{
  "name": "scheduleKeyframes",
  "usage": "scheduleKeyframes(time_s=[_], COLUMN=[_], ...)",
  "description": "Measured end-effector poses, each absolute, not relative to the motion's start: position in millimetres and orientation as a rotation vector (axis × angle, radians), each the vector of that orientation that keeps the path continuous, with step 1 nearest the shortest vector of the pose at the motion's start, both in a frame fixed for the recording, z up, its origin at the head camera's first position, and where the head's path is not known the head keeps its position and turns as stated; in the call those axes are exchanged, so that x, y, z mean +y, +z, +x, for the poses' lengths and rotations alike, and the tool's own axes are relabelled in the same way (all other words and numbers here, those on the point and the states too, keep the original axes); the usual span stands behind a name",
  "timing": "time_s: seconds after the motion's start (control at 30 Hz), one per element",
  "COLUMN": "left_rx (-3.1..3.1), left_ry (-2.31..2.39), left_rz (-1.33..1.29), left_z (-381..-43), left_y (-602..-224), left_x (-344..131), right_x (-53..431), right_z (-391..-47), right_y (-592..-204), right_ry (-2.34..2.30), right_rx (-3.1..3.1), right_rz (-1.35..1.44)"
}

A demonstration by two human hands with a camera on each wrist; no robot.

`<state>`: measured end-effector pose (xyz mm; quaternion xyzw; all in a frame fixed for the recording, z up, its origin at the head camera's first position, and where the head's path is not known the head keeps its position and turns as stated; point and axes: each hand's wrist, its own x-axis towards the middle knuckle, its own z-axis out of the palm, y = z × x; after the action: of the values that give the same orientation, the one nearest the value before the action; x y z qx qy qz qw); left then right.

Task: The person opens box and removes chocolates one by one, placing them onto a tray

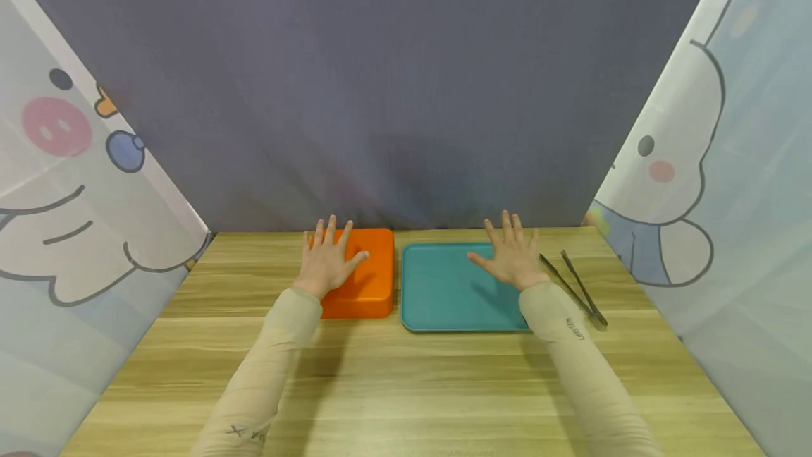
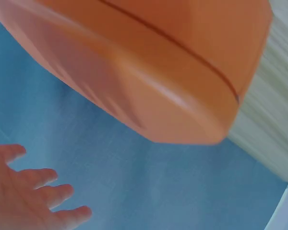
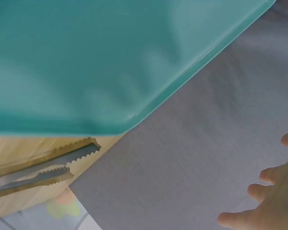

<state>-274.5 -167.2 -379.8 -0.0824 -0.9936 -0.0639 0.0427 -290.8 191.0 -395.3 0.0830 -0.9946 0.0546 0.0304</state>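
Note:
My left hand (image 1: 325, 261) is held out with fingers spread, overlapping the left side of an orange box (image 1: 374, 281) in the head view. The left wrist view has the box's smooth side (image 2: 134, 91), with a seam line near its top, beyond the spread fingers (image 2: 57, 194). With straight, parted fingers, my right hand (image 1: 512, 259) hovers over the right part of a teal tray (image 1: 438, 288). Metal tongs (image 1: 580, 288) lie spread apart to the right of that hand. Their toothed tips (image 3: 81, 153) show beside the tray in the right wrist view. Both hands hold nothing.
Everything rests on a wood-grain table (image 1: 406, 386). A grey curtain (image 1: 393, 90) hangs along its back edge. Cartoon-printed cloths (image 1: 70, 231) flank the table on both sides. Box and tray stand side by side with a narrow gap between.

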Motion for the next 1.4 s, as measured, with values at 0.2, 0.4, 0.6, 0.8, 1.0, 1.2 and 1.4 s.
scheduleKeyframes(time_s=[0.2, 0.4, 0.6, 0.8, 1.0, 1.2, 1.4], left_rx=[-3.015, -2.999, -2.888, -2.783, -2.696, -2.66, -2.665], left_ry=[-0.237, -0.402, -0.614, -0.71, -0.701, -0.724, -0.744], left_rz=[-0.299, -0.327, -0.368, -0.372, -0.396, -0.417, -0.405], left_z=[-273, -264, -252, -238, -217, -195, -175], left_y=[-368, -358, -354, -351, -353, -365, -381], left_x=[-169, -173, -177, -182, -194, -207, -220], right_x=[198, 204, 212, 218, 217, 214, 210], right_z=[-292, -289, -282, -274, -263, -249, -236], right_y=[-391, -386, -384, -382, -381, -388, -395], right_ry=[0.322, 0.458, 0.519, 0.556, 0.582, 0.592, 0.611], right_rx=[-3.068, -3.053, -2.993, -2.925, -2.855, -2.859, -2.879], right_rz=[0.295, 0.322, 0.326, 0.35, 0.406, 0.429, 0.466])
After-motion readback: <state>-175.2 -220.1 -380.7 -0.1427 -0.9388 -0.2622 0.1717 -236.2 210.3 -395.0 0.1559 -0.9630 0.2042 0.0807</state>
